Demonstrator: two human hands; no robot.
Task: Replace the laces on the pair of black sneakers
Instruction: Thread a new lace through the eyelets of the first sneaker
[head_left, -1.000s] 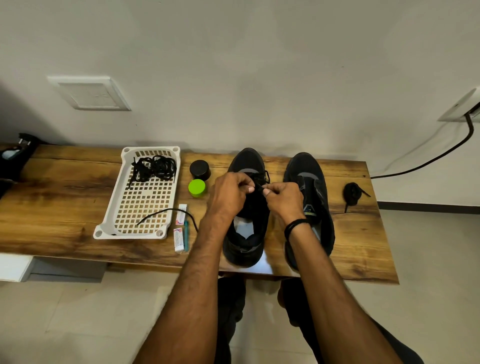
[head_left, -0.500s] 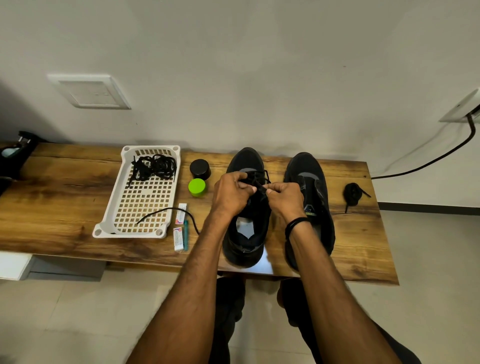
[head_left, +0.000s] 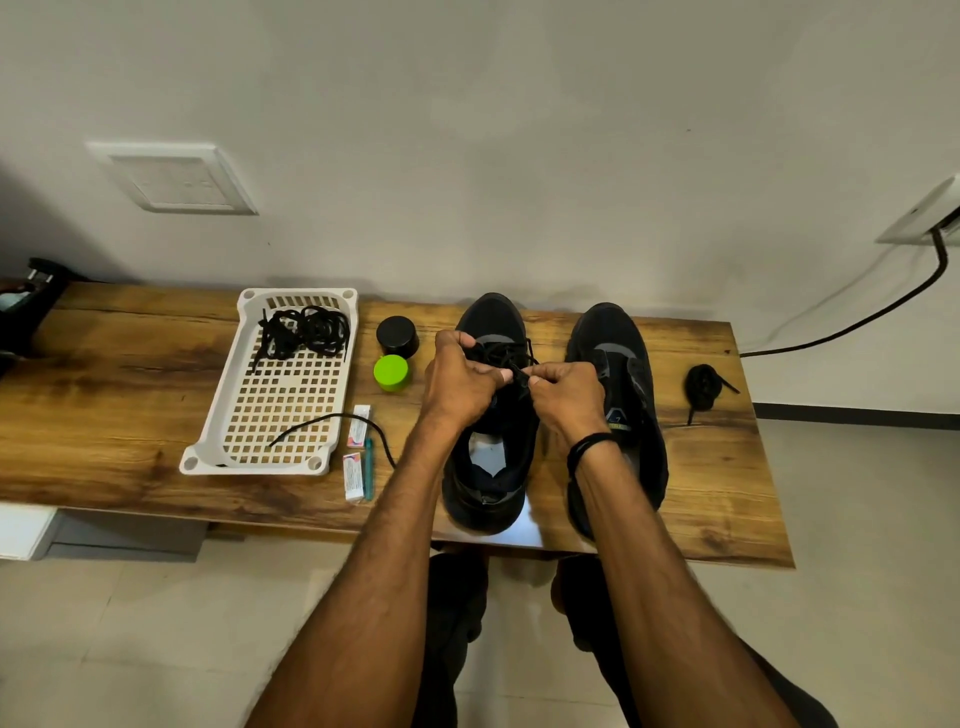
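Two black sneakers stand side by side on the wooden bench, toes toward the wall. Over the left sneaker both hands work a black lace near the upper eyelets. My left hand pinches the lace with curled fingers, and my right hand pinches it from the other side. The right sneaker has no lace that I can see. A coiled black lace lies to its right. Another bundle of black laces lies in the white tray.
A black jar and a green-lidded jar stand between tray and left sneaker. A loose lace end, small packets and a teal pen lie near the tray's front corner. A black cable runs along the wall at right.
Both hands have shifted slightly toward the sneaker's toe and drawn closer together on the lace. Everything else on the bench stays put.
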